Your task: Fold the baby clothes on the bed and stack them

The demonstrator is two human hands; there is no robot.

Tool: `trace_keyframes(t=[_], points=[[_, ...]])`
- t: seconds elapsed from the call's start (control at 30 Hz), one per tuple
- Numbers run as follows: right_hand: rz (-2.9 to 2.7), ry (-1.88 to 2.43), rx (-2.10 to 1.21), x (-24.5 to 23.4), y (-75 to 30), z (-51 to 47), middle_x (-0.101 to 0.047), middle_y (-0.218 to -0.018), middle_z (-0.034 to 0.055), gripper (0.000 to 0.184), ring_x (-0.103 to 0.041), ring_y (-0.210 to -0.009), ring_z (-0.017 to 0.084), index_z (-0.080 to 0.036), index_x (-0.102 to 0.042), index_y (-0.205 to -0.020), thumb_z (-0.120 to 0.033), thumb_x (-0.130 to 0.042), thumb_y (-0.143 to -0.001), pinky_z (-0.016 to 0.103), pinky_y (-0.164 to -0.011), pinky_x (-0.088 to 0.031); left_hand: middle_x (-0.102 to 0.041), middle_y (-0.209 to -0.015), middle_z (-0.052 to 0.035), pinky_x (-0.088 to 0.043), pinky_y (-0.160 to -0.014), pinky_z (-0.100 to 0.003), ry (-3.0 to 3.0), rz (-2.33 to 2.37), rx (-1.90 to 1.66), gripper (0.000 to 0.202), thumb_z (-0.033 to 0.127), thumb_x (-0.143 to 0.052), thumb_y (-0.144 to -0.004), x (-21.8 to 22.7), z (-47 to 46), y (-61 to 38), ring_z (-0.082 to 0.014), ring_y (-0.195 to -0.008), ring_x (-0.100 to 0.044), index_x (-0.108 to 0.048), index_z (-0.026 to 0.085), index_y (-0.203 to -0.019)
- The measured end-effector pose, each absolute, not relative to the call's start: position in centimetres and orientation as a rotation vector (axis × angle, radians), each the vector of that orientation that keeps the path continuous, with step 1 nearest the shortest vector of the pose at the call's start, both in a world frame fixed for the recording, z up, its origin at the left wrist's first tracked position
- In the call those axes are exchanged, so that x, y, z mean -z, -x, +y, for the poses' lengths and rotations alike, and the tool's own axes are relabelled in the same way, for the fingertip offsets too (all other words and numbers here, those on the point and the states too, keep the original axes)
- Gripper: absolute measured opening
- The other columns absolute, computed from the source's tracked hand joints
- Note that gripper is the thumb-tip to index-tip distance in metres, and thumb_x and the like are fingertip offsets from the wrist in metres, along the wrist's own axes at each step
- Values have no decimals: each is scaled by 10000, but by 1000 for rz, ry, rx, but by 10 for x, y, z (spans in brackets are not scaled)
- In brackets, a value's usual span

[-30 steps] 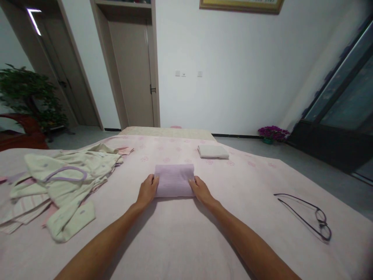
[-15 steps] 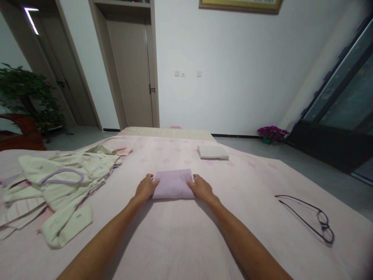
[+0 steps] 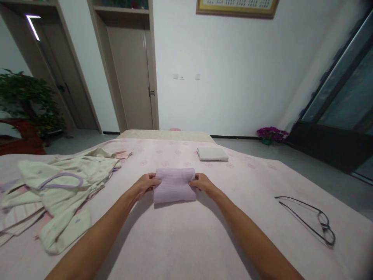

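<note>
A folded lilac cloth (image 3: 175, 188) with fine ribbing is held in front of me, its near edge lifted slightly off the pink bedsheet. My left hand (image 3: 147, 182) pinches its left side between thumb and fingers. On the opposite side, my right hand (image 3: 202, 182) grips the cloth the same way. Whether it is a garment or a towel I cannot tell. Beyond it, to the right, lies a folded white cloth (image 3: 213, 154), apart from both hands.
Rumpled pale clothes (image 3: 72, 182) with a purple-trimmed opening are heaped on the left of the pink sheet (image 3: 180, 241). Black-framed glasses (image 3: 324, 225) lie at the right. Purple flowers (image 3: 272, 133) stand on the floor, and a door (image 3: 129, 77) is behind.
Both hands have raised the lilac cloth a little off the sheet, and their fingers now pinch its sides. The view has tipped slightly upward.
</note>
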State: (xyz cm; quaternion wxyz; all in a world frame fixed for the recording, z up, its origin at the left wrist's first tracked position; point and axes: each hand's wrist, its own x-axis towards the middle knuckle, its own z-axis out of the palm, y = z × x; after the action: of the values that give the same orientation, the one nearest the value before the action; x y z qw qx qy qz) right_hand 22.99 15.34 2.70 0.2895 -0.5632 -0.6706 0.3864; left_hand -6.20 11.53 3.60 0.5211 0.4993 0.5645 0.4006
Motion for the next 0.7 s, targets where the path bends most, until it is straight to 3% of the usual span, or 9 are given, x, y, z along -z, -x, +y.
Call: trace_keyframes(t=[0.1,0.2,0.4,0.57,0.7], points=[[-1824,1283,-590,-30,-235,148,-619,-947,38,320,-557,-814,161,-170,-591,-963,-137,-625,-647,249,-708,-442,-627,-865,8,-403,-618,-227,-1564,1403,-1177,354,216,-659,-619,-47,111,58,-139,-730,-561,-596,181,-966],[-1960,1092,-237,-20,-244,138,-575,-1005,54,320,-543,-869,174,-189,-555,-994,-100,-552,-686,262,-750,-438,-573,-852,15,-417,-669,-245,-1992,1491,-1259,218,171,-590,-676,-37,102,54,-146,-755,-544,-561,204,-889],[-2324,957,-176,10,-271,117,-589,-960,36,396,-556,-876,182,-209,-567,-989,-15,-467,-659,273,-776,-438,-592,-903,-2,-452,-736,-273,-2301,1422,-966,250,51,-440,-731,3,73,63,-162,-812,-578,-542,225,-877],[-2190,984,-109,-7,-271,116,-633,-880,47,400,-569,-891,203,-198,-612,-909,27,-423,-638,324,-838,-444,-617,-936,-30,-482,-819,-321,-2380,1530,-1072,258,54,-434,-752,-10,70,61,-198,-906,-595,-570,222,-892],[-2134,984,-83,-34,-245,115,-666,-1002,78,329,-574,-996,219,-189,-639,-1021,-42,-455,-791,381,-946,-445,-641,-1118,-67,-456,-976,-388,-2538,1420,-1048,269,161,-481,-887,-27,74,36,-224,-1077,-581,-598,227,-1120]])
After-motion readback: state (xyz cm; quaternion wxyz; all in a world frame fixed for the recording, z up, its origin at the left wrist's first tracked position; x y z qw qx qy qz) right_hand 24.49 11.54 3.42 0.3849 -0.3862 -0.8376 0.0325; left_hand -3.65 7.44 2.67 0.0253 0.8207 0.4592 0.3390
